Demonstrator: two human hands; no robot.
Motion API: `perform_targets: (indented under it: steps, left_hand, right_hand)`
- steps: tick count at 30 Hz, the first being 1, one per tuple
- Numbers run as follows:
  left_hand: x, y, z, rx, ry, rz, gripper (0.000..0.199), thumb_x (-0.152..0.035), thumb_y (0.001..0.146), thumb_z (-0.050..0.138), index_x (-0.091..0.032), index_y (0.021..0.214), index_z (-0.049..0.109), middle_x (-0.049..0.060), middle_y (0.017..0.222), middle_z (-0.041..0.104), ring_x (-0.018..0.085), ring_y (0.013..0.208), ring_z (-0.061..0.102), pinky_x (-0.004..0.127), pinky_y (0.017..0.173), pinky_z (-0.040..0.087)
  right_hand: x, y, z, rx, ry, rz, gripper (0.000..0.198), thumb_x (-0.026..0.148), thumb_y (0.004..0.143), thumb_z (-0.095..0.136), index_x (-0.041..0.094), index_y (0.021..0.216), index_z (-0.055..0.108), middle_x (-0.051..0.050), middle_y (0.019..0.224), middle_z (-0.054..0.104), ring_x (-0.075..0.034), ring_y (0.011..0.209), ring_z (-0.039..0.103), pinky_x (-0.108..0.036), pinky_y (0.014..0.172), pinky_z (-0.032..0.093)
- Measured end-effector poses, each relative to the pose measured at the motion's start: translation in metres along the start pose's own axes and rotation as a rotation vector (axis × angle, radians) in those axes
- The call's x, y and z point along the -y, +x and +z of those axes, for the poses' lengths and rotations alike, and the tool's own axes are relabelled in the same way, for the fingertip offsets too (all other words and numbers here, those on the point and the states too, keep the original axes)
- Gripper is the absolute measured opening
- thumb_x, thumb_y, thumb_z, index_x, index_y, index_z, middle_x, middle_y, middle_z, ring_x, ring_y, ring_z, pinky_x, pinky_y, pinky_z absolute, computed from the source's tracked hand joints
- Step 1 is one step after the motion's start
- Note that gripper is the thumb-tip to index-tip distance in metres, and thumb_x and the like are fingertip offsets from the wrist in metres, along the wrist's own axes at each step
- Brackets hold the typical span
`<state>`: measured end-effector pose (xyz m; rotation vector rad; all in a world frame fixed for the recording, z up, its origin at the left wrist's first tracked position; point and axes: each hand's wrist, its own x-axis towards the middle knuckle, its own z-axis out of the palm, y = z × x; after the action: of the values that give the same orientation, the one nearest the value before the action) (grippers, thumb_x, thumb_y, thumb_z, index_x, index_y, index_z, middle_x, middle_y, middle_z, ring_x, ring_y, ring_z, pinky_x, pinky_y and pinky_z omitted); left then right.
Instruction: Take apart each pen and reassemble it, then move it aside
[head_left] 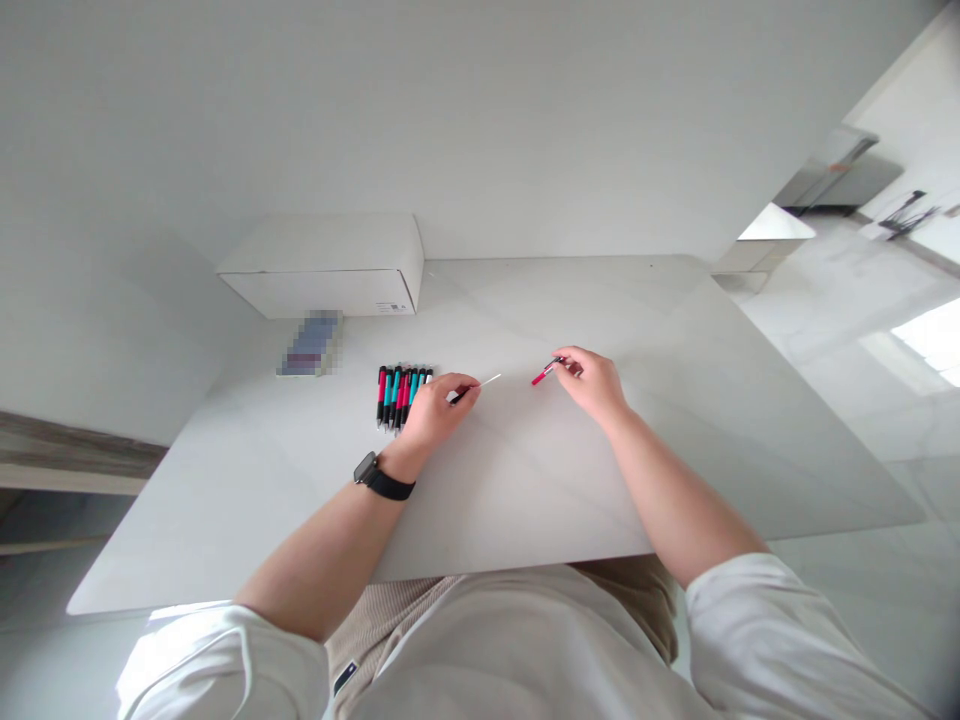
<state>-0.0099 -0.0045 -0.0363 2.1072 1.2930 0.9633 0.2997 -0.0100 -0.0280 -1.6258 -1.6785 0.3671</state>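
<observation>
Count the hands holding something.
2. Left hand: beside the row of pens, holding a thin pale-tipped piece. Right hand: farther right above the table, holding a red-ended piece. Both hands are in view.

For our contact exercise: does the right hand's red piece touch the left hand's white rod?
Apart: the head view plainly shows tabletop between the red piece and the white rod.

At six o'clock I wear a white top (517, 650) with loose sleeves (787, 630), over ribbed beige trousers (394, 620), a small black label (346, 678) at seven; a black-strapped watch (391, 486) circles my left wrist (405, 458).
</observation>
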Motion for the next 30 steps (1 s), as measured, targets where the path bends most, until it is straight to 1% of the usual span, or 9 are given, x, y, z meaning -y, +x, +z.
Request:
perform_targets:
  steps: [6, 10, 14, 18, 21, 23, 26, 28, 30]
  left_hand:
    - [0.000, 0.000, 0.000, 0.008, 0.003, -0.009, 0.022, -0.040, 0.098, 0.060, -0.024, 0.100, 0.077, 0.004, 0.097, 0.079, 0.021, 0.091, 0.073, 0.033, 0.085, 0.056]
    - [0.000, 0.000, 0.000, 0.007, 0.004, -0.010, 0.022, -0.040, 0.098, 0.061, -0.025, 0.100, 0.077, 0.004, 0.098, 0.079, 0.021, 0.091, 0.073, 0.033, 0.085, 0.056]
    - [-0.001, 0.000, 0.000, 0.002, 0.000, -0.016, 0.022, -0.040, 0.098, 0.061, -0.025, 0.100, 0.077, 0.004, 0.097, 0.079, 0.021, 0.091, 0.073, 0.033, 0.084, 0.056]
    - [0.000, 0.000, 0.000, 0.001, -0.008, -0.014, 0.022, -0.040, 0.097, 0.061, -0.024, 0.100, 0.077, 0.004, 0.098, 0.079, 0.021, 0.092, 0.073, 0.033, 0.086, 0.057]
    - [0.000, 0.000, 0.000, 0.007, -0.013, -0.015, 0.022, -0.039, 0.098, 0.061, -0.025, 0.101, 0.077, 0.003, 0.098, 0.079, 0.021, 0.091, 0.073, 0.032, 0.085, 0.057]
    - [0.000, 0.000, 0.000, 0.007, -0.013, -0.013, 0.022, -0.039, 0.098, 0.061, -0.025, 0.101, 0.077, 0.003, 0.098, 0.079, 0.021, 0.091, 0.073, 0.032, 0.085, 0.057]
    - [-0.001, 0.000, 0.000, 0.005, -0.006, -0.013, 0.023, -0.040, 0.097, 0.061, -0.024, 0.099, 0.077, 0.004, 0.098, 0.080, 0.021, 0.092, 0.074, 0.032, 0.085, 0.057]
    - [-0.001, 0.000, 0.001, 0.007, -0.003, -0.014, 0.024, -0.041, 0.098, 0.060, -0.024, 0.099, 0.077, 0.004, 0.098, 0.080, 0.021, 0.092, 0.073, 0.033, 0.085, 0.057]
    - [-0.002, 0.000, 0.001, 0.009, -0.003, -0.012, 0.024, -0.041, 0.098, 0.060, -0.024, 0.099, 0.077, 0.004, 0.098, 0.080, 0.021, 0.091, 0.073, 0.033, 0.085, 0.057]
  right_hand:
    - [0.000, -0.001, 0.000, 0.000, 0.010, -0.054, 0.029, 0.034, 0.092, 0.062, 0.030, 0.116, 0.079, -0.003, 0.109, 0.079, -0.022, 0.083, 0.071, -0.038, 0.088, 0.057]
    - [0.001, -0.001, -0.001, -0.014, 0.021, -0.064, 0.030, 0.035, 0.093, 0.061, 0.030, 0.116, 0.078, -0.003, 0.109, 0.079, -0.022, 0.082, 0.071, -0.039, 0.088, 0.057]
    - [0.001, 0.001, -0.003, -0.068, 0.053, -0.008, 0.032, 0.038, 0.093, 0.062, 0.028, 0.120, 0.076, -0.005, 0.106, 0.078, -0.022, 0.082, 0.069, -0.038, 0.087, 0.057]
    - [-0.005, 0.005, -0.007, -0.187, 0.128, 0.068, 0.038, 0.043, 0.092, 0.064, 0.027, 0.127, 0.065, -0.005, 0.101, 0.078, -0.022, 0.081, 0.068, -0.037, 0.086, 0.054]
    - [-0.012, 0.009, -0.007, -0.224, 0.153, 0.109, 0.033, 0.043, 0.092, 0.064, 0.026, 0.120, 0.065, -0.006, 0.099, 0.077, -0.021, 0.082, 0.068, -0.035, 0.083, 0.053]
    - [-0.016, 0.011, -0.006, -0.173, 0.145, 0.139, 0.027, 0.041, 0.091, 0.063, 0.026, 0.113, 0.068, -0.006, 0.098, 0.077, -0.021, 0.083, 0.068, -0.034, 0.081, 0.053]
    - [-0.020, 0.009, 0.000, -0.019, 0.085, 0.161, 0.023, 0.037, 0.091, 0.061, 0.028, 0.108, 0.074, -0.004, 0.097, 0.079, -0.021, 0.082, 0.070, -0.033, 0.078, 0.053]
    - [-0.021, 0.006, 0.005, 0.062, 0.020, 0.138, 0.022, 0.035, 0.091, 0.062, 0.030, 0.107, 0.077, -0.002, 0.097, 0.079, -0.020, 0.080, 0.070, -0.033, 0.077, 0.053]
    - [-0.022, 0.004, 0.011, 0.094, -0.043, 0.099, 0.022, 0.035, 0.091, 0.063, 0.032, 0.108, 0.078, -0.001, 0.099, 0.080, -0.020, 0.078, 0.070, -0.034, 0.076, 0.053]
